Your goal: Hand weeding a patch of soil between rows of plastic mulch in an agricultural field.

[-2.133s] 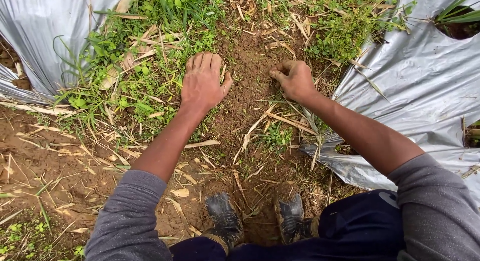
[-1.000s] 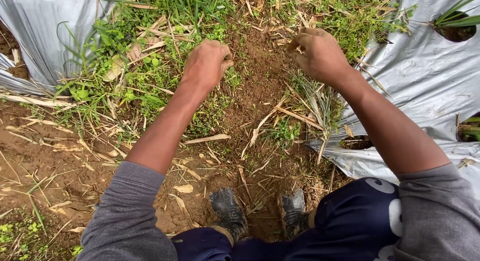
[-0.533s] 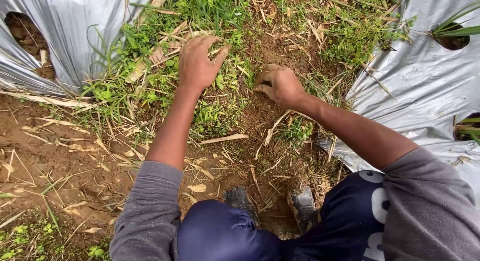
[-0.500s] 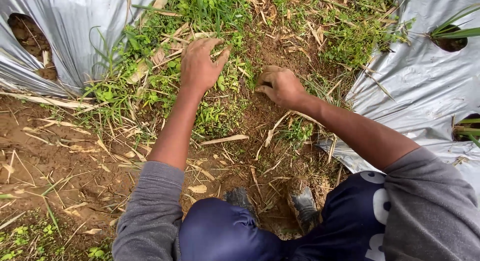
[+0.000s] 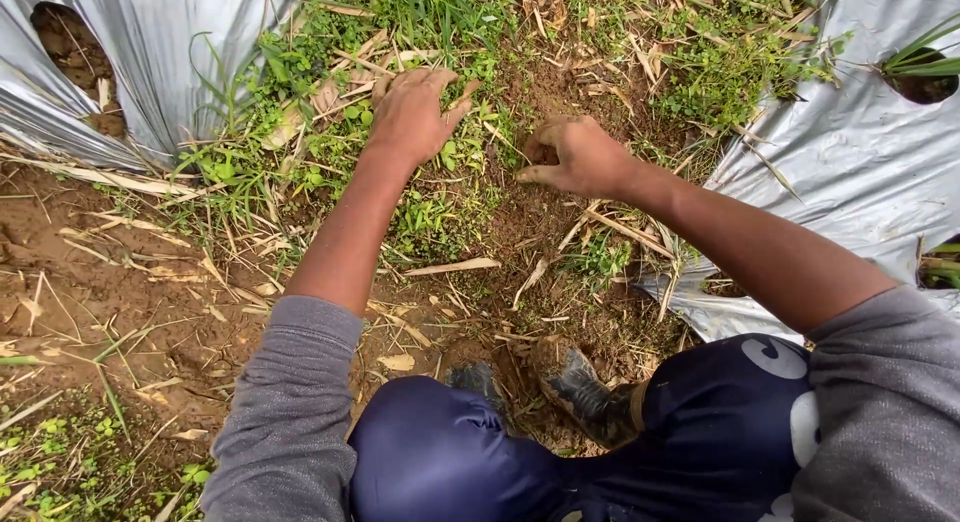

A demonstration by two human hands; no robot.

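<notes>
Left hand (image 5: 415, 112) lies palm down with fingers spread, pressed onto the low green weeds (image 5: 440, 207) at about 11 o'clock from the person's knees. Right hand (image 5: 575, 157), at about 12 o'clock, is curled with fingertips drawn together down at the bare brown soil (image 5: 540, 207); whether it pinches anything cannot be told. The two hands sit near each other but apart, with weeds and a strip of soil between them.

The ground is an outdoor furrow of damp reddish-brown earth strewn with dry straw and pale dead leaves, weeds thickest from 10 to 1 o'clock. Two sheets of silver plastic mulch flank it: one (image 5: 150, 52) at 10 o'clock, one (image 5: 850, 172) at 2 o'clock. Three planting holes show in the plastic, one on the left sheet, two on the right; the upper right hole (image 5: 920, 72) carries long green leaves. Two muddy boots (image 5: 585, 392) stand on the soil at 6 o'clock, below grey sleeves and dark blue trousers.
</notes>
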